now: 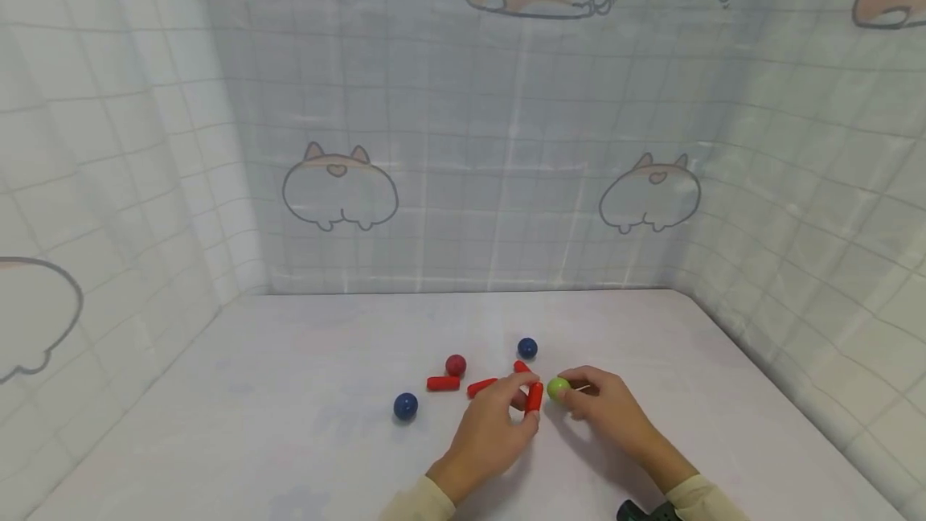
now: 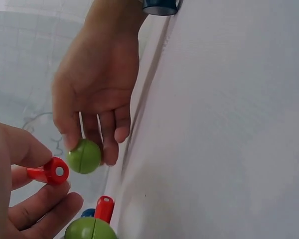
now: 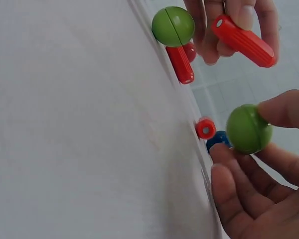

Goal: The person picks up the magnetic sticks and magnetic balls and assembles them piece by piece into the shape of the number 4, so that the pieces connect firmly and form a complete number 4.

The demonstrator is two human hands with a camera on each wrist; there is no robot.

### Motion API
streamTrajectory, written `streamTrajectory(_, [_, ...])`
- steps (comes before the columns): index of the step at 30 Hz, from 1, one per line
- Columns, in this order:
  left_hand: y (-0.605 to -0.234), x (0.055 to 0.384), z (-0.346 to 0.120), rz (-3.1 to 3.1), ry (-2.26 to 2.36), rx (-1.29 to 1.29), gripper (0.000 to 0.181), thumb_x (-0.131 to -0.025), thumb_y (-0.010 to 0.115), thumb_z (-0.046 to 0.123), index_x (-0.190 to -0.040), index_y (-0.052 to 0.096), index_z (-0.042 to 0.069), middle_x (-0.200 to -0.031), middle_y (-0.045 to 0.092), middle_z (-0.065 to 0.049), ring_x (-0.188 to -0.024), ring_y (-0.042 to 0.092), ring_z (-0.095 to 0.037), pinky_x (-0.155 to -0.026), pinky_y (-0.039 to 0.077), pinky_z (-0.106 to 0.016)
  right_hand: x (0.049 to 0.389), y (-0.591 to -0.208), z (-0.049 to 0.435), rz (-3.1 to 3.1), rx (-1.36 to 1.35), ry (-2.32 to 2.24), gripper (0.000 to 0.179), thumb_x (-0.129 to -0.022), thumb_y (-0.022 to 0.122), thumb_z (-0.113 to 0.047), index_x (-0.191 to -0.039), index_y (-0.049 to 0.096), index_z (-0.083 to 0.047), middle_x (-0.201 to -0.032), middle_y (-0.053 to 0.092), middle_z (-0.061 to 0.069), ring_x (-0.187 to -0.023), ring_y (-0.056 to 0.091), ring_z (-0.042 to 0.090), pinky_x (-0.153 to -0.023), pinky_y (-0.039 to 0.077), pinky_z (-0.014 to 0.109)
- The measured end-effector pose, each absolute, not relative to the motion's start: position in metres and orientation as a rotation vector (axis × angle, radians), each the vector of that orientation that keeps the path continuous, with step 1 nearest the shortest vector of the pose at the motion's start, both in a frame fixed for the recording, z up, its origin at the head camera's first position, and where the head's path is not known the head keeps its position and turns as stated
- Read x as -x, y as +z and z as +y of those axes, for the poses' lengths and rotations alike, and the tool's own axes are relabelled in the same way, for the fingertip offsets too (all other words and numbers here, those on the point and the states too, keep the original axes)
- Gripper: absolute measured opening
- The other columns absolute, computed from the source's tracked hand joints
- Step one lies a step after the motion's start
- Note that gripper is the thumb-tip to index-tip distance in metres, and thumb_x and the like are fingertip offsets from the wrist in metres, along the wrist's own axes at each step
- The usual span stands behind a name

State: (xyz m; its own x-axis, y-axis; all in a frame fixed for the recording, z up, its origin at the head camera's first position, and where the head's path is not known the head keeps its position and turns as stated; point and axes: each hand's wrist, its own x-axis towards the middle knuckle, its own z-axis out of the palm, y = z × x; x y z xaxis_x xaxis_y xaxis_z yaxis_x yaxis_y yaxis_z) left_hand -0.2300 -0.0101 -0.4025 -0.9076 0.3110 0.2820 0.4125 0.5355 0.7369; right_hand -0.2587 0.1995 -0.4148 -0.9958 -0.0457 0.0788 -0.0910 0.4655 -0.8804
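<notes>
Between the thumb and fingers of my left hand (image 1: 486, 431) a short red ridged rod (image 1: 534, 398) is pinched, standing nearly upright in the head view. An end hole of this rod (image 2: 60, 171) shows in the left wrist view. My right hand (image 1: 611, 408) pinches a green ball (image 1: 558, 389) with thumb and fingertips, just right of the rod, with a small gap between them. A seam line runs around the ball (image 3: 249, 128) in the right wrist view. Another green ball (image 3: 173, 26) sits on the table, hidden behind my left hand in the head view.
More red rods (image 1: 443, 383) lie on the white table (image 1: 304, 360), one (image 1: 522, 367) just beyond my left fingers. A dark red ball (image 1: 456, 365) and two blue balls (image 1: 405, 406) rest around them. Patterned curtains (image 1: 492, 207) enclose the back and sides.
</notes>
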Motion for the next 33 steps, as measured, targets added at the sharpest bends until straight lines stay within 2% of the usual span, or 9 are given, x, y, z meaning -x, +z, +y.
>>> streamTrajectory(6, [-0.401,0.227,-0.014,-2.654,-1.305,0.526,0.044,-0.089,0.075,0.018,-0.132,0.065,0.022,-0.091,0.064,0.016,-0.083,0.058,-0.008,-0.073,0.053,-0.022,0.255,-0.411,0.201,-2.537,-0.096,1.828,0.031,-0.091,0.071,-0.020,-0.117,0.070,-0.003,-0.110,0.069,0.009,-0.088,0.069,0.021,-0.075,0.058,0.031])
streamTrajectory(13, [-0.400,0.221,-0.025,-2.576,-1.485,0.497,0.039,-0.091,0.073,0.020,-0.129,0.067,0.022,-0.091,0.065,0.016,-0.088,0.059,-0.007,-0.087,0.054,-0.037,0.251,-0.407,0.196,-2.482,-0.069,2.013,0.037,-0.095,0.066,-0.022,-0.123,0.065,0.001,-0.116,0.067,0.012,-0.098,0.069,0.025,-0.083,0.058,0.033])
streamTrajectory(20, [-0.400,0.221,-0.042,-2.509,-1.704,0.421,0.036,-0.093,0.069,0.019,-0.129,0.067,0.023,-0.097,0.065,0.009,-0.094,0.061,-0.013,-0.084,0.054,-0.025,0.251,-0.404,0.183,-2.474,-0.174,2.094,0.041,-0.095,0.065,-0.022,-0.128,0.063,0.002,-0.118,0.066,0.013,-0.101,0.066,0.025,-0.084,0.057,0.033])
streamTrajectory(28, [-0.400,0.225,-0.045,-2.498,-1.760,0.322,0.036,-0.093,0.070,0.018,-0.128,0.067,0.024,-0.098,0.065,0.005,-0.092,0.060,-0.016,-0.079,0.056,-0.026,0.255,-0.397,0.166,-2.457,-0.336,2.127,0.041,-0.097,0.062,-0.023,-0.132,0.064,-0.002,-0.130,0.062,0.016,-0.101,0.067,0.027,-0.084,0.057,0.031])
streamTrajectory(33, [-0.402,0.227,-0.048,-2.505,-1.706,0.313,0.036,-0.093,0.070,0.017,-0.128,0.067,0.022,-0.096,0.064,0.005,-0.091,0.061,-0.016,-0.080,0.056,-0.026,0.260,-0.393,0.155,-2.448,-0.395,2.119,0.040,-0.098,0.062,-0.023,-0.132,0.064,-0.003,-0.119,0.066,0.014,-0.099,0.068,0.027,-0.083,0.057,0.032])
